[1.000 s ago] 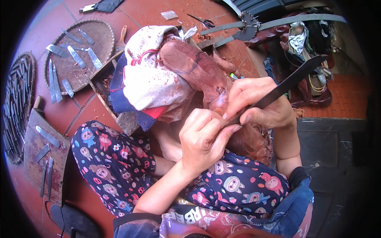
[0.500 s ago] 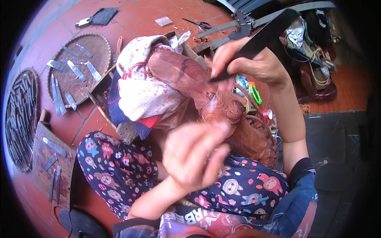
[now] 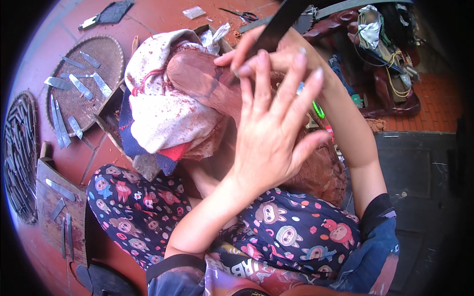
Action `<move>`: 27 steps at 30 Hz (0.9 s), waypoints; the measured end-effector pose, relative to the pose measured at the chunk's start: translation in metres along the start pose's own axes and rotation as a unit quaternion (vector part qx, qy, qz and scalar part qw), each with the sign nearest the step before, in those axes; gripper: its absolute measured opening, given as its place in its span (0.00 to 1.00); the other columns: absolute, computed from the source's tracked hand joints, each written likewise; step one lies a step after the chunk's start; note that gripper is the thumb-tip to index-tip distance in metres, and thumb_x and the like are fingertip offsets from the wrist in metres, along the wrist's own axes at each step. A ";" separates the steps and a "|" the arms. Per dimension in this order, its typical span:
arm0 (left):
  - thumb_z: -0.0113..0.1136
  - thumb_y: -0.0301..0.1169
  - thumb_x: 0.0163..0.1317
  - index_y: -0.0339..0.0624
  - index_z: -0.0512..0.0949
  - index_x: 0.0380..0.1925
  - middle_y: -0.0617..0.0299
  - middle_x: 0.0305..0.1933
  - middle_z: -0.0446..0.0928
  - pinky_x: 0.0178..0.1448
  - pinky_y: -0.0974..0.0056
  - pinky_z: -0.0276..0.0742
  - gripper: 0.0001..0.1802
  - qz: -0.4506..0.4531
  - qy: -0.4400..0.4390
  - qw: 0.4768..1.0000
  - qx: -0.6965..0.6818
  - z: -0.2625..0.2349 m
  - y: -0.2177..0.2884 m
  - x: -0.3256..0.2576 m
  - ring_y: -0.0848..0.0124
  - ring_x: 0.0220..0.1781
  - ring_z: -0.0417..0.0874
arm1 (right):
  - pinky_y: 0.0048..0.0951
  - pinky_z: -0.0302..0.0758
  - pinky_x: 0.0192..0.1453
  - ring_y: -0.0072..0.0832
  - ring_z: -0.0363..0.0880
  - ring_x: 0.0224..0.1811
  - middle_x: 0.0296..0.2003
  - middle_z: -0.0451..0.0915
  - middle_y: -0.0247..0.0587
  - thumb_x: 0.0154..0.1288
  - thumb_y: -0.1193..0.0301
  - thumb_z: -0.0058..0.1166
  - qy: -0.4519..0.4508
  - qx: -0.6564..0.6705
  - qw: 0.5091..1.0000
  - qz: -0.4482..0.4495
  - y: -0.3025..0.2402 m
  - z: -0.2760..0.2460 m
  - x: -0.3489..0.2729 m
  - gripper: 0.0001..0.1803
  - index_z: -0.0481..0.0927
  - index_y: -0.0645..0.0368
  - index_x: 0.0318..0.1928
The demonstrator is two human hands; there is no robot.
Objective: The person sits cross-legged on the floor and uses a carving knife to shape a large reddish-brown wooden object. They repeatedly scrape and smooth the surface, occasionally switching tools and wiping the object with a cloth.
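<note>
The left hand (image 3: 271,135) was spread out below me, its back toward my camera, fingers fanned and pointing far, grasping nothing. I could not tell whether its fingertips touched the right hand (image 3: 290,45), which they partly overlapped. The right hand was clenched on a dark blade (image 3: 277,23), pinching it between thumb and fingers above the wooden carving (image 3: 197,78). The blade's long axis slanted from near left to far right, and its far end ran out of my view.

I had the reddish-brown carving in the middle of the scene, its long axis running from far left to near right. Its smooth rounded end pointed far left, against a stained white cloth (image 3: 170,121); its rougher near end lay by the patterned trousers (image 3: 274,214). Both hands hid part of it from me.

Farther left, I made out a round woven tray (image 3: 116,55) bearing several loose metal blades (image 3: 80,86). Nearer, a board (image 3: 81,209) held four more, with a heap of slim dark tools (image 3: 20,158) at the left edge. Scissors (image 3: 248,16) lay at the far side, and a dark panel (image 3: 414,197) filled the near right.
</note>
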State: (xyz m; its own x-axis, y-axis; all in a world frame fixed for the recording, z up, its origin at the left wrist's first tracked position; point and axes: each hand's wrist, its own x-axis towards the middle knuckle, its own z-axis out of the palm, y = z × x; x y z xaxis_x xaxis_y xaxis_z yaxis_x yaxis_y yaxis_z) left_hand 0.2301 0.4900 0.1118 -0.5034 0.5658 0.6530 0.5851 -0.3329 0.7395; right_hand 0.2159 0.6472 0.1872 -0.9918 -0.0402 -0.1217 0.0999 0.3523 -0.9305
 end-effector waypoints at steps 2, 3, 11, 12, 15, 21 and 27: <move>0.62 0.51 0.64 0.41 0.64 0.72 0.41 0.80 0.51 0.80 0.41 0.42 0.42 -0.020 0.018 0.999 -0.021 -0.006 0.000 0.003 0.37 0.82 0.42 | 0.42 0.79 0.62 0.40 0.84 0.53 0.37 0.86 0.45 0.57 0.73 0.66 -0.026 -0.034 0.999 -0.011 -0.005 -0.001 0.004 0.10 0.84 0.66 0.38; 0.62 0.51 0.64 0.40 0.63 0.73 0.37 0.79 0.50 0.80 0.42 0.44 0.43 -0.034 0.025 0.998 -0.049 -0.007 0.007 -0.005 0.36 0.81 0.42 | 0.43 0.77 0.64 0.40 0.84 0.52 0.36 0.86 0.45 0.57 0.74 0.65 -0.063 -0.035 0.997 -0.025 0.001 -0.005 0.000 0.10 0.84 0.67 0.38; 0.69 0.43 0.57 0.38 0.55 0.76 0.31 0.79 0.43 0.79 0.37 0.44 0.51 -0.024 0.060 0.994 -0.088 0.001 0.008 -0.004 0.32 0.81 0.41 | 0.45 0.75 0.68 0.36 0.85 0.46 0.37 0.86 0.46 0.63 0.71 0.62 -0.101 -0.082 0.988 -0.086 -0.004 -0.010 0.004 0.12 0.83 0.69 0.41; 0.69 0.43 0.56 0.37 0.55 0.75 0.29 0.79 0.43 0.79 0.37 0.44 0.51 -0.024 0.059 0.990 -0.127 0.005 0.014 -0.011 0.32 0.81 0.41 | 0.57 0.72 0.69 0.36 0.86 0.35 0.29 0.84 0.46 0.56 0.82 0.65 -0.097 -0.002 0.991 -0.090 -0.002 -0.007 0.001 0.04 0.84 0.70 0.33; 0.70 0.43 0.56 0.36 0.54 0.76 0.29 0.79 0.42 0.79 0.38 0.44 0.51 -0.012 0.085 0.990 -0.112 0.006 0.003 -0.005 0.33 0.81 0.40 | 0.55 0.73 0.69 0.40 0.87 0.41 0.30 0.84 0.46 0.59 0.78 0.63 -0.092 -0.036 0.993 -0.068 -0.005 -0.008 0.007 0.05 0.84 0.69 0.34; 0.70 0.43 0.55 0.40 0.56 0.76 0.29 0.79 0.43 0.79 0.39 0.45 0.51 -0.030 0.065 0.989 -0.127 0.005 0.015 -0.016 0.33 0.81 0.42 | 0.53 0.72 0.70 0.39 0.86 0.44 0.32 0.84 0.45 0.49 0.82 0.66 -0.129 -0.129 0.978 -0.101 -0.005 -0.006 0.002 0.10 0.84 0.70 0.35; 0.70 0.44 0.56 0.38 0.57 0.75 0.30 0.79 0.44 0.79 0.41 0.47 0.50 -0.003 0.110 0.991 -0.075 0.003 -0.005 -0.001 0.34 0.81 0.43 | 0.57 0.70 0.71 0.37 0.86 0.40 0.29 0.83 0.46 0.58 0.74 0.65 -0.040 -0.113 0.991 -0.066 -0.008 0.005 0.012 0.09 0.83 0.69 0.34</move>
State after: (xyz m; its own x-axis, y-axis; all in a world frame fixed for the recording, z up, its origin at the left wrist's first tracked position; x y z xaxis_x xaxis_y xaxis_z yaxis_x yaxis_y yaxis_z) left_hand 0.2298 0.4930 0.1068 -0.6426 0.3962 0.6558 0.4890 -0.4469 0.7491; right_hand 0.2040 0.6388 0.1915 -0.9846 -0.1704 -0.0402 -0.0589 0.5385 -0.8406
